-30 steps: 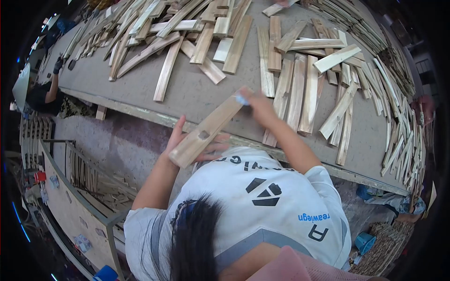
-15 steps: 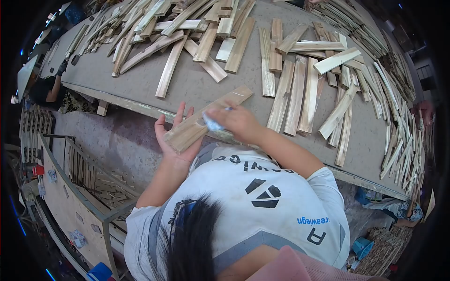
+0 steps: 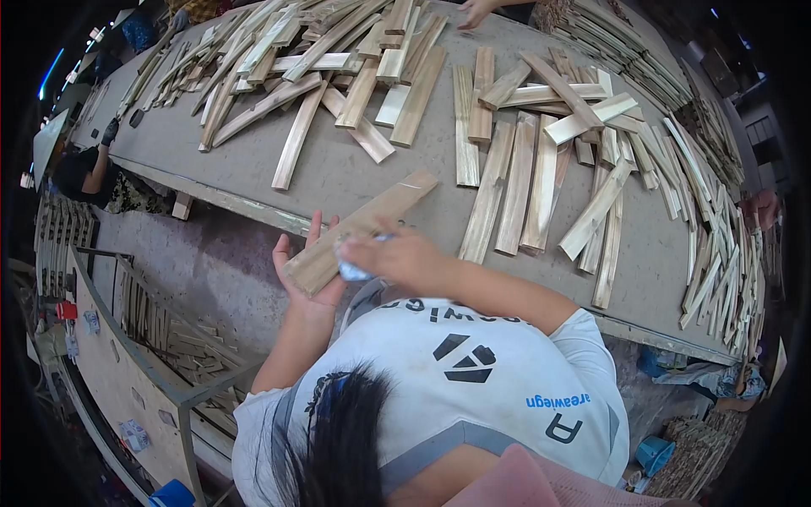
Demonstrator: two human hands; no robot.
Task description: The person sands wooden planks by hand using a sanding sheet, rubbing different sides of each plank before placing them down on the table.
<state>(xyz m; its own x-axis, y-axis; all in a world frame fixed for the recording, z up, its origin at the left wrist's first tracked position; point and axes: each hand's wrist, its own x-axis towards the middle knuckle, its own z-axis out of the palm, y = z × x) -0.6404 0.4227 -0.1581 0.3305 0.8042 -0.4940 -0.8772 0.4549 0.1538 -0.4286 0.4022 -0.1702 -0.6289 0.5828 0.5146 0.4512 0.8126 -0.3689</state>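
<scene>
A flat wooden board (image 3: pixel 372 218) slants over the near edge of the table. Its lower end rests on my left hand (image 3: pixel 310 283), palm up beneath the wood with the fingers spread along the far side. My right hand (image 3: pixel 404 260) is closed on a crumpled white-and-blue cloth (image 3: pixel 355 264) and presses it against the board's near side, close to the lower end. The board's upper end sticks out beyond both hands, above the grey tabletop.
Loose wooden strips (image 3: pixel 359 97) lie piled on the table (image 3: pixel 245 173), with more strips (image 3: pixel 515 186) at the right. A co-worker's hand (image 3: pixel 477 12) is at the far edge. Another person (image 3: pixel 84 173) stands at the left. A wooden-sided cart (image 3: pixel 127 359) is at lower left.
The cloth and my right hand have moved down the board toward its lower end. The board has shifted slightly left. A co-worker's hand now shows at the far edge, and another strip lies atop the right pile.
</scene>
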